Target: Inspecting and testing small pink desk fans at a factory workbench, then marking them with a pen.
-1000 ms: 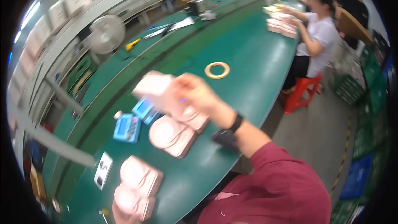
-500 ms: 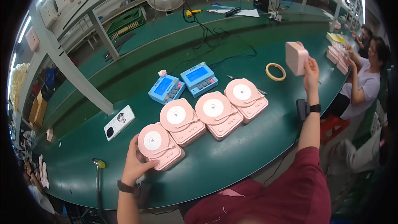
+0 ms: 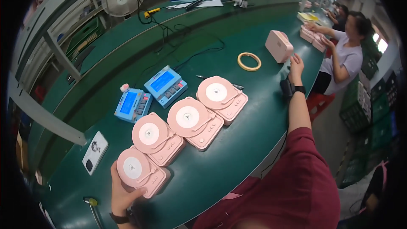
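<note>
Four pink mini record players stand in a slanting row on the green table. My left hand [image 3: 123, 193] grips the nearest mini record player [image 3: 132, 167], its thumb across the front corner and its fingers along the left side. A second mini record player [image 3: 148, 133], a third [image 3: 187, 116] and the farthest one [image 3: 217, 92] adjoin it in turn. To the right, another pink boxy unit [image 3: 278, 46] stands on edge on the table, its broad side showing. My right hand [image 3: 296, 65] is just beside its right edge, fingers loosely extended and apparently off it.
Two blue screened devices [image 3: 130, 104] [image 3: 165, 85] with cables stand behind the row. A tape roll [image 3: 249, 62] lies near the upright unit. A phone [image 3: 95, 152] and a hammer [image 3: 92, 205] are at left. A co-worker [image 3: 345, 55] handles pink units at far right.
My right hand has brought the pink unit down onto the table and appears to have let go. The view has turned to the right. My left hand keeps its grip on the nearest record player.
</note>
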Tool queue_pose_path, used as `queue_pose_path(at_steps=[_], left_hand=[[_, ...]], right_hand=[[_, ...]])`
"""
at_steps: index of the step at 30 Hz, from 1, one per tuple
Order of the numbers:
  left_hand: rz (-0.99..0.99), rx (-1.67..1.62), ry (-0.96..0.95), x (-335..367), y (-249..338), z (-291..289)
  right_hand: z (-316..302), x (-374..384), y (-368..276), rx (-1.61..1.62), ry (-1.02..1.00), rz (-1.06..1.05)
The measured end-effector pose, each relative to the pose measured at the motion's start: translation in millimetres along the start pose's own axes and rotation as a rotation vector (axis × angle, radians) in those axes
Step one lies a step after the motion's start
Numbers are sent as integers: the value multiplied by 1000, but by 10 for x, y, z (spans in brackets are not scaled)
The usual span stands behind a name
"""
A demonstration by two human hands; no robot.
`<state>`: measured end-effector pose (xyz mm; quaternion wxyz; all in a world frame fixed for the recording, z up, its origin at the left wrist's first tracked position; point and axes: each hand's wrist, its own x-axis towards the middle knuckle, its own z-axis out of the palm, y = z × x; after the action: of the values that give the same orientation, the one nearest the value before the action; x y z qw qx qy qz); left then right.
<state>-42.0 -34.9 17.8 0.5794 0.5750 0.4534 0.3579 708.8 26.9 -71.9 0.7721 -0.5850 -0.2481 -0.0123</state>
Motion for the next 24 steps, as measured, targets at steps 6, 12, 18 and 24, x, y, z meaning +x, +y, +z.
queue_pose_path(at_steps=[6, 12, 18, 24], left_hand=[[56, -15, 65, -65, -41, 66], [-22, -7, 102, -73, 29, 55], [7, 77, 93, -83, -12, 25], [26, 83, 121, -122, -56, 1]], right_hand=[[382, -720, -706, 58, -118, -118], [912, -2231, -1590, 81, -925, 275], [902, -2281, -1527, 195, -1032, 492], [941, -2298, -1595, 334, -1160, 490]])
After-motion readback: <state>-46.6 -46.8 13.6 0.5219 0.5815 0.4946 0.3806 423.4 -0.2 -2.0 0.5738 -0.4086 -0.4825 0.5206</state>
